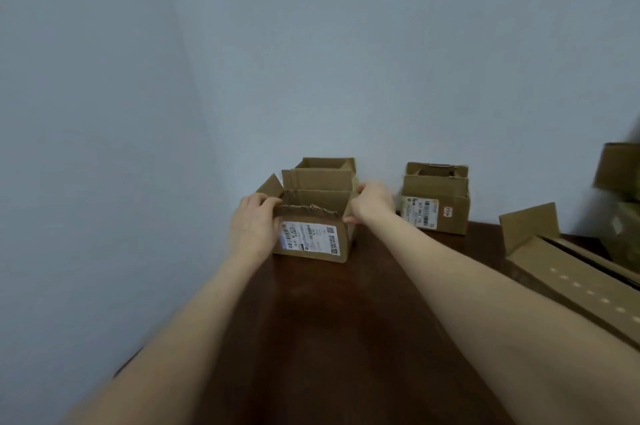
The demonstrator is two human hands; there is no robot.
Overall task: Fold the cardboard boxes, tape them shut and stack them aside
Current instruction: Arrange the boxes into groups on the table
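A small open cardboard box (313, 244) with a white shipping label on its front stands on the dark wooden table (329, 338), near the far left corner. Its top flaps stand up and its front edge is torn. My left hand (254, 224) grips the box's left side, fingers curled over the top edge. My right hand (372, 203) holds the right side, thumb low against the wall and fingers over the right flap. A second open box (325, 163) sits directly behind it, against the wall.
Another labelled open box (436, 203) stands at the back, right of centre. A long flat carton (571, 279) with an upright flap lies at the right edge. More boxes (620, 172) are stacked at the far right, blurred. Blue-grey walls close the left and back.
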